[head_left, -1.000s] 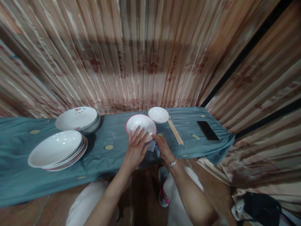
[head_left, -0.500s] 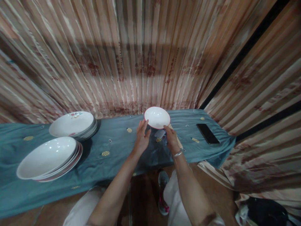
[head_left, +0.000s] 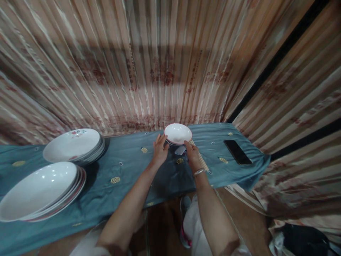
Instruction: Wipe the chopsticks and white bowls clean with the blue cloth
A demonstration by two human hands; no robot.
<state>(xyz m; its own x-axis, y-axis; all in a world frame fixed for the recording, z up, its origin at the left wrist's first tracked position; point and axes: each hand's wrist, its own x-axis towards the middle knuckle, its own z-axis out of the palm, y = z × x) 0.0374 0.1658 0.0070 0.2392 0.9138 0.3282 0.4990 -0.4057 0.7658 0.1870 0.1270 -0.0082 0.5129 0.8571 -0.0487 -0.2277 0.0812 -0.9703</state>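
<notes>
A white bowl with a thin red rim sits at the back of the table; a darker edge beneath hints at another dish under it, though I cannot tell for sure. My left hand touches its left rim, fingers stretched and spread, thumb apart. At the front right of the rim, my right hand has its fingers closed on the bowl. A small pale, bluish thing lies just left of that hand, its kind unclear. Light wooden chopsticks lie on the cloth, partly hidden behind my right hand.
Two stacks stand on the left: flower-patterned white plates behind, and large white dishes in front. A black phone lies at the right. The teal tablecloth covers the table, and a pleated curtain hangs behind it.
The bowl has come down slightly and sits flatter, with both hands still at its rim. My view has shifted, so the plate stacks appear further left and lower.
</notes>
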